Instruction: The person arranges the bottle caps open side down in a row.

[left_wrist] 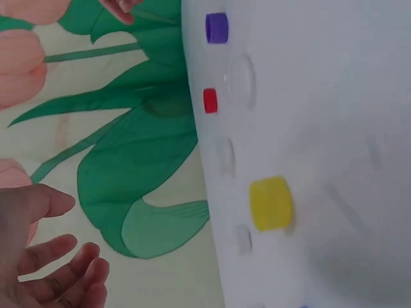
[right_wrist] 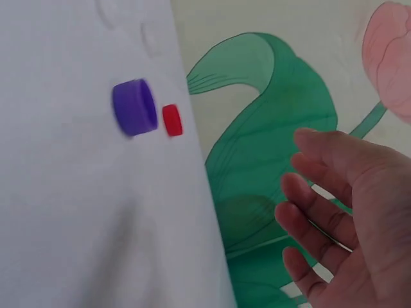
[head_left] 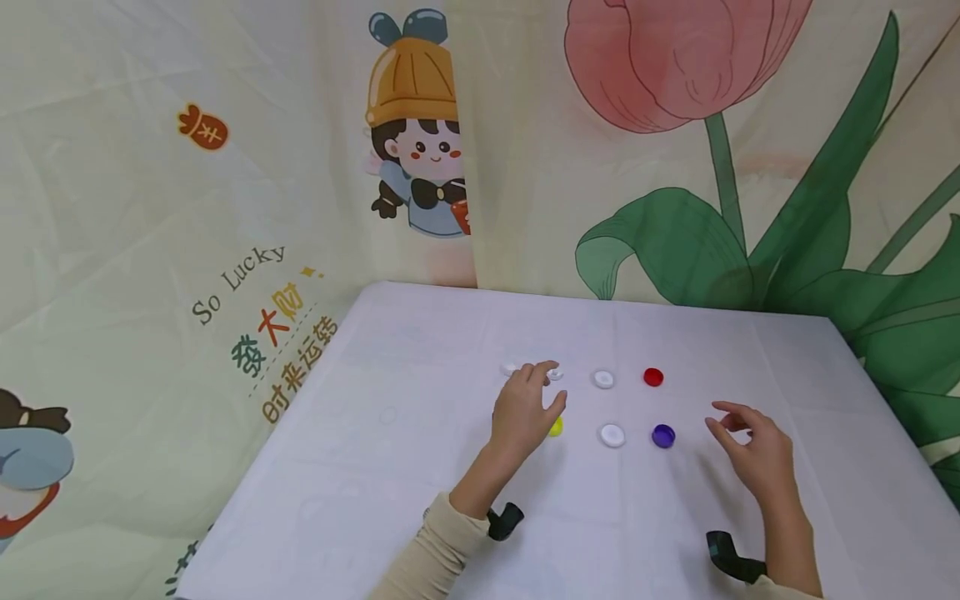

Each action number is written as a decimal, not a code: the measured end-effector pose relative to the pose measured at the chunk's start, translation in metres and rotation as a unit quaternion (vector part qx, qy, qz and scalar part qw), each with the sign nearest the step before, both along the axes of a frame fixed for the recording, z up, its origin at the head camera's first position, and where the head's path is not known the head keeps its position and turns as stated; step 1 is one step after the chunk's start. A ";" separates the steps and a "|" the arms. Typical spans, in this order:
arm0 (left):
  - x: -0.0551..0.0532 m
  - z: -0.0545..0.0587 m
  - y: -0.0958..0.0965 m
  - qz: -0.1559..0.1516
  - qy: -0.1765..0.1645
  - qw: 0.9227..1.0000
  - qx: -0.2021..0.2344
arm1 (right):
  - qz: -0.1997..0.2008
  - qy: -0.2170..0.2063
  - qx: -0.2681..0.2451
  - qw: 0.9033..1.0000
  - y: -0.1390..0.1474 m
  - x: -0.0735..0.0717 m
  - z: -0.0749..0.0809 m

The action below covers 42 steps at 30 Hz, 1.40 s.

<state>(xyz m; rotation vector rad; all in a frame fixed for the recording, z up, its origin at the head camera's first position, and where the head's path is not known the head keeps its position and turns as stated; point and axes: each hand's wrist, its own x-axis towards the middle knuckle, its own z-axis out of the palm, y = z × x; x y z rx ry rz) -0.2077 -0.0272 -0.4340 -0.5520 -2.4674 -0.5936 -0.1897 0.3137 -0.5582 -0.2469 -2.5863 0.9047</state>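
My left hand (head_left: 522, 408) hovers over the left part of a group of small bottle caps, holding nothing, its fingers loosely bent. It partly hides a yellow cap (head_left: 556, 427) and overlaps a pale cap (head_left: 555, 375) behind it; another pale cap (head_left: 508, 368) shows past the knuckles. Two white caps (head_left: 612, 436) lie one behind the other in the middle. To their right are a purple cap (head_left: 663, 436) in front and a red cap (head_left: 653, 377) behind. Right of the purple cap, my right hand (head_left: 761, 457) is raised, fingers loosely curved around nothing.
The caps lie on a white-covered table (head_left: 360, 483). Behind its far edge hangs a printed cloth (head_left: 525, 167) with a tulip and a cartoon figure. Black camera mounts (head_left: 506, 522) are strapped at both wrists, low over the tabletop.
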 end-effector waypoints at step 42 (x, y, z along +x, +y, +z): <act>-0.007 -0.073 0.126 -0.065 -0.092 0.966 -0.235 | 0.038 -0.086 -0.043 0.995 -0.047 0.018 0.010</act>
